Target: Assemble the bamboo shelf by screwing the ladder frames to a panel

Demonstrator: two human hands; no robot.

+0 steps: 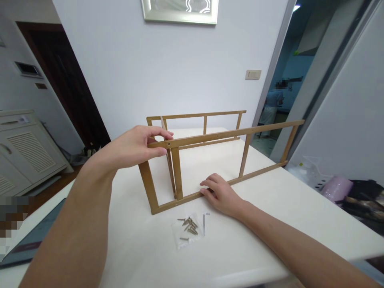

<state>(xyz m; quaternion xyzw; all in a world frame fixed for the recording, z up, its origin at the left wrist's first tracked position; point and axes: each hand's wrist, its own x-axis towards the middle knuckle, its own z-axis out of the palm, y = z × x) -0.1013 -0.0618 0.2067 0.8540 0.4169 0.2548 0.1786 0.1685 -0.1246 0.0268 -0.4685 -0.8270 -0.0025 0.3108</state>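
A light wooden ladder-like side frame point(246, 156) stands on its long edge on the white table point(240, 248). My left hand point(136, 144) grips its upper rail near the left end, thumb in front and fingers over the back. Lower down, my right hand point(223, 197) holds the bottom rail with bent fingers. A second side frame point(205, 125) stands behind, and a crosspiece point(171, 172) runs between the two near the left. In front lie several screws point(192, 230) on a clear plastic bag point(177, 242), beside an L-shaped hex key point(204, 225).
A dark flat panel point(33, 236) lies at the table's left edge. Behind the table is a white wall point(192, 72) with a light switch point(253, 75). A person point(271, 104) stands beyond the doorway. Bags and a pink item point(337, 188) sit at the right.
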